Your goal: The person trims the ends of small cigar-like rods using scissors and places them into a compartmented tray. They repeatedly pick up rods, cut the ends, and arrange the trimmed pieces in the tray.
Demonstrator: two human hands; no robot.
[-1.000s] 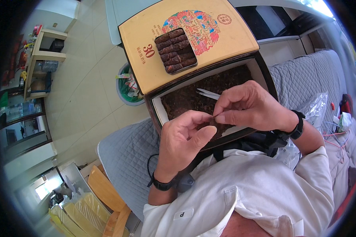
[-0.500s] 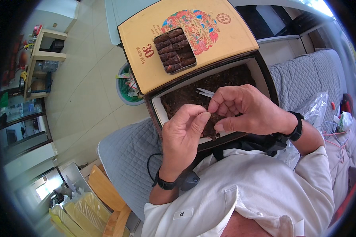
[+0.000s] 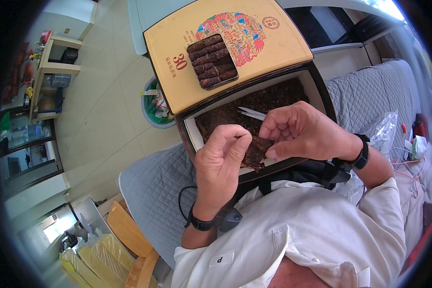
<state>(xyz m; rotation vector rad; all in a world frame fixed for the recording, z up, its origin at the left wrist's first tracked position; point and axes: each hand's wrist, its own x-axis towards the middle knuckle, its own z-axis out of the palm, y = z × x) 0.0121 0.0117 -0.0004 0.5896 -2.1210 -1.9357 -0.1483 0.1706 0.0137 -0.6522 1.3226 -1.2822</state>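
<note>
A crumpled dark brown leaf piece [image 3: 257,152] stretches between my hands, above the near part of an open box [image 3: 191,134]. My left hand [image 3: 218,158] pinches its left edge between thumb and forefinger. My right hand [image 3: 308,130] has its fingers curled and its thumb against the leaf's right side. Loose dark brown leaf shreds [image 3: 283,96] fill the box. Scissors [image 3: 252,113] lie on the shreds with the pale blades pointing left; their handles are hidden behind my right hand. A small tin [image 3: 236,74] of rolled brown cigars rests on the box's yellow lid [image 3: 278,45].
A bin [image 3: 149,108] with a green liner and wrappers stands on the floor left of the box. Grey quilted covers [image 3: 153,187] lie on both sides. Clear plastic wrap [image 3: 381,132] and thin cables are at the right. A wooden chair [image 3: 129,228] is at lower left.
My hands have moved slightly apart; the right one shifted to the right. More of the brown leaf shows between them.
</note>
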